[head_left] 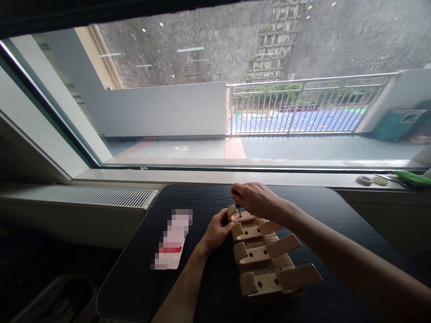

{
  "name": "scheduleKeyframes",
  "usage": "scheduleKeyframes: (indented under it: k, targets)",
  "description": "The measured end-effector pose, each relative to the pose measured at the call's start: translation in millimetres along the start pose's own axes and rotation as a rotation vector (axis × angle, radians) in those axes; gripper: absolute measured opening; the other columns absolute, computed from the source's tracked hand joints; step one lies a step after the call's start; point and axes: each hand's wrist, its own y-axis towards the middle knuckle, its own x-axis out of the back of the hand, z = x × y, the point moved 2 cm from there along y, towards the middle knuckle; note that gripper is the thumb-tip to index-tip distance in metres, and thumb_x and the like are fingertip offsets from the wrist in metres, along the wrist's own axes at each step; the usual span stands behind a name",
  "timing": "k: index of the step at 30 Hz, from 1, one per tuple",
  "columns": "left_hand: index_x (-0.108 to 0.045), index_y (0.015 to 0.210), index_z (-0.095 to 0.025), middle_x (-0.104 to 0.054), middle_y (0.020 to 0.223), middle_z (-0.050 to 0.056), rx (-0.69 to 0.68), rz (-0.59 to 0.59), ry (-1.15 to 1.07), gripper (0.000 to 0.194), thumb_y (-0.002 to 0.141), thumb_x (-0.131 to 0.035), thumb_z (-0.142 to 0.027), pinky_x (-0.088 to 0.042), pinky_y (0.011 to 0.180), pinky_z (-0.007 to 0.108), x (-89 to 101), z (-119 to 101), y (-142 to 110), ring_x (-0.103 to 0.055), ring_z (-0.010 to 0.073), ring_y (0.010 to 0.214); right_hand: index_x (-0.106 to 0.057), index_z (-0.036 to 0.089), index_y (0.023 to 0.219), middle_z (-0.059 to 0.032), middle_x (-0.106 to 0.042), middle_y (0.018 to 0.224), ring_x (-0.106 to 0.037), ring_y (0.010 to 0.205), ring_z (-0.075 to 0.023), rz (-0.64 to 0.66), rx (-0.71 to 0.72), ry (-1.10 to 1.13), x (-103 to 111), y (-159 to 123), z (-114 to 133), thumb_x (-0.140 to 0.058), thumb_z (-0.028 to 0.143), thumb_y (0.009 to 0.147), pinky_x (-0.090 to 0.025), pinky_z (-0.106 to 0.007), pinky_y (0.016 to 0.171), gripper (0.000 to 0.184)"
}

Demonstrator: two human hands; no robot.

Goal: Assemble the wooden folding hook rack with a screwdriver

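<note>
On the dark table lies a wooden assembly [266, 255], a base block with several pale pieces mounted across it in a row. Each piece has a rounded left end and a flat tongue reaching right, and dark round screw heads show on the nearer ones. My right hand [257, 197] is closed around the black handle of a screwdriver [239, 208], whose metal shaft points down onto the farthest piece. My left hand [216, 229] grips the left side of the assembly at that far end, thumb and fingers against the wood. The tip's contact point is small and partly shaded.
A pink packet-like item [175, 258], partly blurred, lies on the table [134, 278] to the left. Behind the table runs a windowsill [188, 177] with tape rolls [364, 180] and a green item [412, 178] at right. A radiator [101, 197] stands left.
</note>
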Motion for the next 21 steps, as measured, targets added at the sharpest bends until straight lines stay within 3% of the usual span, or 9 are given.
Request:
scheduleKeyframes:
  k: [13, 18, 21]
  targets:
    - [-0.060, 0.106, -0.017, -0.064, 0.099, 0.004, -0.009, -0.002, 0.048, 0.031, 0.079, -0.060, -0.030, -0.043, 0.089, 0.031, 1.9, 0, 0, -0.056, 0.0205, 0.096, -0.056, 0.015, 0.096, -0.0104, -0.067, 0.076, -0.063, 0.069, -0.0208, -0.027, -0.193, -0.081, -8, 5, -4, -0.033, 0.041, 0.093, -0.031, -0.027, 0.055, 0.035]
    - [-0.060, 0.106, -0.016, -0.064, 0.100, 0.005, -0.009, 0.012, 0.045, 0.031, 0.078, -0.062, -0.028, -0.043, 0.088, 0.031, 2.7, 2, 0, -0.056, 0.0206, 0.095, -0.057, 0.019, 0.101, -0.0066, -0.068, 0.081, -0.061, 0.069, -0.0169, -0.015, -0.106, -0.064, 3, 2, -3, -0.037, 0.036, 0.092, -0.030, -0.025, 0.056, 0.028]
    - [-0.061, 0.103, -0.015, -0.064, 0.097, 0.005, -0.007, 0.019, 0.063, 0.029, 0.078, -0.061, -0.029, -0.043, 0.086, 0.030, 2.8, 2, 0, -0.056, 0.0202, 0.093, -0.059, 0.020, 0.094, -0.0052, -0.068, 0.081, -0.060, 0.071, -0.0145, -0.014, -0.022, -0.045, 8, -1, 0, -0.035, 0.035, 0.093, -0.030, -0.025, 0.058, 0.028]
